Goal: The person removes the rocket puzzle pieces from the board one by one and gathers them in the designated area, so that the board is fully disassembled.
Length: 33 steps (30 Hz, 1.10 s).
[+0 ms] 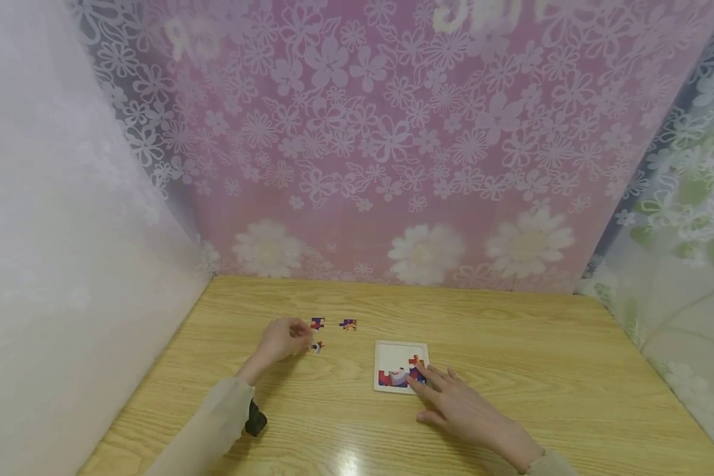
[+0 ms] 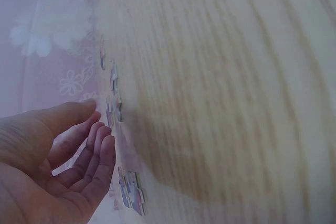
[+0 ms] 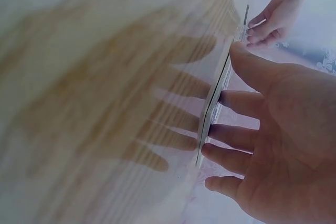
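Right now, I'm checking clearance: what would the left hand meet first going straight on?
The left hand would probably meet the loose puzzle pieces beside it first, though its height is unclear.
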### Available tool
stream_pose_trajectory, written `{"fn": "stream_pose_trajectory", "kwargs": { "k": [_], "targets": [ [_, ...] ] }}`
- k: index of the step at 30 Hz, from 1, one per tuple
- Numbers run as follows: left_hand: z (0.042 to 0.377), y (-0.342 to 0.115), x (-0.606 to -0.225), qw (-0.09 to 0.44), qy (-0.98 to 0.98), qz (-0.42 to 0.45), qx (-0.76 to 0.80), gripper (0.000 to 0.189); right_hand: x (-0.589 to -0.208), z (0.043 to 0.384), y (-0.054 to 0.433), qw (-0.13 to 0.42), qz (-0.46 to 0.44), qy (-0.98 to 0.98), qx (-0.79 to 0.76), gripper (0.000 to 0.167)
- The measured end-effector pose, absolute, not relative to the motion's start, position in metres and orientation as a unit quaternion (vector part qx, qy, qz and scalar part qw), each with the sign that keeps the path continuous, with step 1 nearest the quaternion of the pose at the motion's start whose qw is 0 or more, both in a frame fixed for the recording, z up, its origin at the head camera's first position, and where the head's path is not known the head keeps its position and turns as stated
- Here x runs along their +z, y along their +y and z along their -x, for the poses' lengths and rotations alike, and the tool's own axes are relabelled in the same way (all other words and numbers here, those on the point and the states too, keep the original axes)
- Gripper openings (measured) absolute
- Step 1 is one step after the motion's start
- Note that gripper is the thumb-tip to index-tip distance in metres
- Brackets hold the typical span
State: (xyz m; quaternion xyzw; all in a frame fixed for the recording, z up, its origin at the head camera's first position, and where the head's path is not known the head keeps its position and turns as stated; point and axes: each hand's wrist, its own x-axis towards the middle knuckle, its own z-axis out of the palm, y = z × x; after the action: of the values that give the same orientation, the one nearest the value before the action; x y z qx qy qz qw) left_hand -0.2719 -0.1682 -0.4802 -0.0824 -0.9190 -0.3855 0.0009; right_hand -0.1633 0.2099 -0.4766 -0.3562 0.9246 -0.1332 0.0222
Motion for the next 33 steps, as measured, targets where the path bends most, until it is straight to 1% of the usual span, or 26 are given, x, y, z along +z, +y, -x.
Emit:
{"fn": "stream_pose_trajectory", "kwargs": {
  "k": [4, 7, 17, 24, 33],
  "targets": [
    [0.278, -0.171, -0.478, 0.040, -0.913, 0.091, -0.395, 0.014, -0.477, 0.164, 0.211, 0.031, 0.351, 0.925, -0.143, 0.063],
    [0.282, -0.173, -0.476, 0.051, -0.909, 0.104, -0.399, 0.016, -0.478, 0.164, 0.211, 0.035, 0.345, 0.926, -0.150, 0.062],
    [0.285, -0.166, -0.459, 0.019, -0.894, 0.134, -0.427, 0.026, -0.475, 0.164, 0.211, 0.043, 0.344, 0.924, -0.159, 0.062],
    [0.282, -0.145, -0.454, -0.008, -0.865, 0.166, -0.472, 0.026, -0.473, 0.164, 0.211, 0.048, 0.346, 0.922, -0.168, 0.062],
    [0.280, -0.110, -0.461, -0.030, -0.843, 0.215, -0.493, 0.029, -0.474, 0.164, 0.212, 0.043, 0.348, 0.920, -0.177, 0.062]
  ]
}}
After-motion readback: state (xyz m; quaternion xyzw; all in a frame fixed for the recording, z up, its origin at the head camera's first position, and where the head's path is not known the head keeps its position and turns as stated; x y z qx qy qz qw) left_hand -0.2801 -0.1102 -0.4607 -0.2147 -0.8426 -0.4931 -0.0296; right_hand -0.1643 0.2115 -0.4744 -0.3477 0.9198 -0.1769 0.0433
